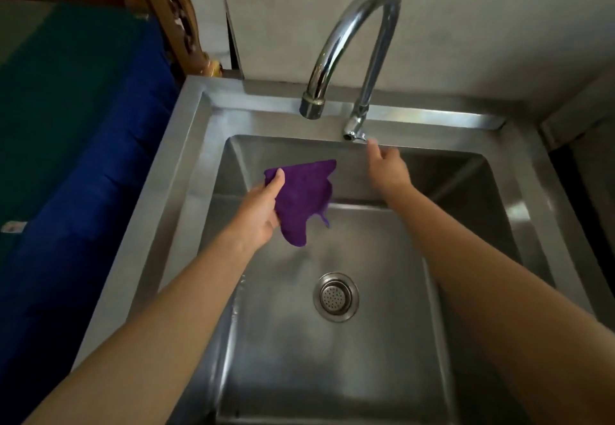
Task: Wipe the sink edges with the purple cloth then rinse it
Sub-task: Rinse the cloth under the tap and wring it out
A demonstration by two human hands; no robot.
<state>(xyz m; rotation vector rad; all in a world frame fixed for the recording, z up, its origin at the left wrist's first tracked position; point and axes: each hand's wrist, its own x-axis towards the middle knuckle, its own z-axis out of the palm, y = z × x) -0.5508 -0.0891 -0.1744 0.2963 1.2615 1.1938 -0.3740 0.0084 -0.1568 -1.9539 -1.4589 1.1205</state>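
Steel square sink point(186, 158), left hand point(263, 206) pinching purple cloth point(301, 196) below curved chrome faucet point(359, 42), right hand point(387, 168) fingers spread at its half-hidden handle, grey wall behind.

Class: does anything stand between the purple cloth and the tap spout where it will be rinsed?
Nothing visible: the purple cloth, held in the left hand, hangs over the steel sink below the curved chrome tap's spout.

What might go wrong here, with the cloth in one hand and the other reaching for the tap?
The left hand pinches the cloth only at one edge, so it could slip into the sink once wet and heavy. The cloth also hangs left of the spout, so water may miss it. The right hand may open the tap handle too far and splash.
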